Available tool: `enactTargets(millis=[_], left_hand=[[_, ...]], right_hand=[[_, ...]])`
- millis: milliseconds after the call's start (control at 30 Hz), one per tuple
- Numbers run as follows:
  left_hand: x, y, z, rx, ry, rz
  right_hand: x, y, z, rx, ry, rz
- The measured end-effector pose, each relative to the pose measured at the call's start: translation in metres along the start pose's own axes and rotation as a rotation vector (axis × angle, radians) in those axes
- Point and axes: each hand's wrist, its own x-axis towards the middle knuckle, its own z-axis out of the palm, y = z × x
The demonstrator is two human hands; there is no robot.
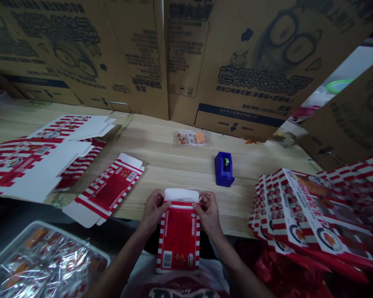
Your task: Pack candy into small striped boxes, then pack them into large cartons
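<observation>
left grip (153,210) and right grip (208,211) pinching white flap (182,195) of red-striped carton (178,240), seemingly

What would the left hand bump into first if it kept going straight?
The left hand would meet the white flap of the red-and-white carton, right by its fingers, though depth is hard to judge.

A blue tape dispenser (224,169) stands on the wooden workbench (170,165), just beside a clear plastic packet of small printed items (191,139). Flat red-and-white die-cut carton blanks (40,159) lie overlapped at bench left, with one separate blank (107,190) nearer the front edge. Printed cartons (311,211) are fanned in rows at right. A tray of foil-wrapped packets (40,265) sits below the bench at lower left. Corrugated shipping cartons (236,62) line the far edge (their printing is in Chinese).
</observation>
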Motion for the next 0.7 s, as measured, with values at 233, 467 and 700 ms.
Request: enactTargets(millis=[233,467,700], left_hand=[[0.007,0.015,-0.007,-0.219,-0.315,-0.157],[0.012,0.002,-0.006,-0.042,-0.226,-0.026],[0.009,0.021,-0.02,0.306,-0.347,0.229]], right_hand=[[0.011,-0.014,-0.003,0.019,-0.241,0.079],[0.01,-0.002,-0.007,-0.119,-0.207,-0.07],[0.005,-0.012,-0.016,-0.176,-0.332,-0.091]])
